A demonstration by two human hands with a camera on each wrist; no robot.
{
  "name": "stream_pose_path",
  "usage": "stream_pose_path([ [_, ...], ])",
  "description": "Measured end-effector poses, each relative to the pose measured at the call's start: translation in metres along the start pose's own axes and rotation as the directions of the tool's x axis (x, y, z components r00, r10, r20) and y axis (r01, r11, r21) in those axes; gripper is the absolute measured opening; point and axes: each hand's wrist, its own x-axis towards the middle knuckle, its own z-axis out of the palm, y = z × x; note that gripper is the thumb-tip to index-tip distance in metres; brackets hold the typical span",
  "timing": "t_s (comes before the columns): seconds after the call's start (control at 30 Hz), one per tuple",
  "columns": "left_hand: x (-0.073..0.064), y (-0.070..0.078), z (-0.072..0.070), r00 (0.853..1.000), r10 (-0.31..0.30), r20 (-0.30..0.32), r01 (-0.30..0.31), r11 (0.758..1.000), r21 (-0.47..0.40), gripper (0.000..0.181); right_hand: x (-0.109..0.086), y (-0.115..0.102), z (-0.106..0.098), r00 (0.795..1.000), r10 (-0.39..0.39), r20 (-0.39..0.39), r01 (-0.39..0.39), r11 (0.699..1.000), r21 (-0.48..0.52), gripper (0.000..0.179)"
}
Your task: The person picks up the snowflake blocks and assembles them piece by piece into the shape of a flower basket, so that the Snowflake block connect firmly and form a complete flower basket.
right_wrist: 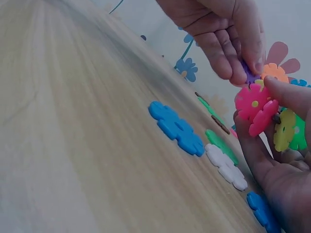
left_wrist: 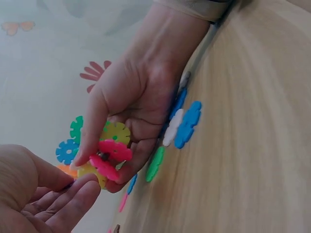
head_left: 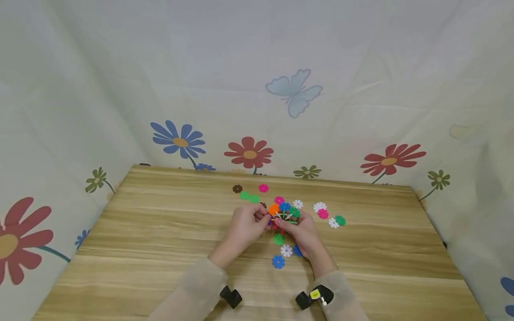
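Plastic cluster of notched discs: pink, yellow, orange, blue and green pieces. Location: raised above the wood table. Right hand: thumb and fingers curled round the cluster, gap narrow. Left hand: purple disc pinched between thumb and fingertips, at the cluster's left side; join between disc and cluster too hidden to tell.

Loose on the table, near side: blue disc, white disc and green disc, in a short row toward the cluster; second blue disc, partly covered by the right hand. Far left: brown disc, two light green discs side by side, pink disc. Just beyond the cluster: second pink disc, second white disc. To the right: third white disc with third pink disc, overlapping in view; nearer, fourth white disc beside dark green disc.

Surrounds: pale cloth, printed with flowers and a butterfly. Pale sleeves on both arms; black device at each wrist.
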Motion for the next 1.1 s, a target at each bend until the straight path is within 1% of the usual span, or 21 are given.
stream_pose_path([
  [0.1, 0.000, -0.001, 0.003, 1.000, -0.005, -0.006, 0.005, 1.000, 0.004, 0.012, 0.000, 0.000, -0.001, 1.000, -0.006, -0.002, 0.006, 1.000, -0.001, 0.039],
  [0.33, 0.001, 0.005, 0.003, 0.999, -0.015, -0.030, 0.015, 1.000, -0.004, 0.002, -0.001, -0.001, -0.004, 0.999, -0.036, 0.034, 0.034, 0.997, 0.065, 0.036],
  [0.5, 0.003, 0.003, 0.001, 0.998, 0.021, -0.054, -0.018, 0.998, 0.060, 0.004, 0.000, -0.001, -0.006, 0.998, -0.054, 0.029, 0.054, 0.998, 0.013, 0.032],
  [0.6, 0.004, 0.001, -0.001, 0.997, 0.034, -0.065, -0.030, 0.997, 0.068, 0.005, -0.001, -0.003, -0.008, 0.998, -0.050, 0.035, 0.050, 0.999, -0.011, 0.030],
  [0.73, 0.006, -0.001, -0.004, 0.999, 0.012, -0.052, -0.012, 1.000, 0.001, 0.009, -0.002, -0.006, -0.011, 0.996, -0.036, 0.079, 0.037, 0.999, -0.016, 0.031],
  [0.8, 0.007, -0.002, -0.005, 0.999, 0.002, -0.043, -0.004, 0.999, -0.032, 0.010, -0.003, -0.007, -0.013, 0.996, -0.026, 0.090, 0.028, 1.000, -0.013, 0.032],
  [0.87, 0.007, -0.003, -0.006, 0.999, 0.001, -0.037, -0.003, 0.999, -0.047, 0.011, -0.003, -0.007, -0.015, 0.996, -0.012, 0.089, 0.013, 1.000, -0.009, 0.033],
  [1.0, 0.008, -0.006, -0.007, 1.000, 0.017, -0.015, -0.017, 0.999, -0.045, 0.010, -0.001, -0.008, -0.019, 0.998, 0.017, 0.059, -0.017, 1.000, 0.003, 0.036],
  [1.1, 0.008, -0.009, -0.008, 0.999, 0.021, 0.025, -0.021, 1.000, 0.001, 0.006, 0.000, -0.009, -0.021, 0.999, 0.016, 0.034, -0.017, 0.999, 0.033, 0.041],
])
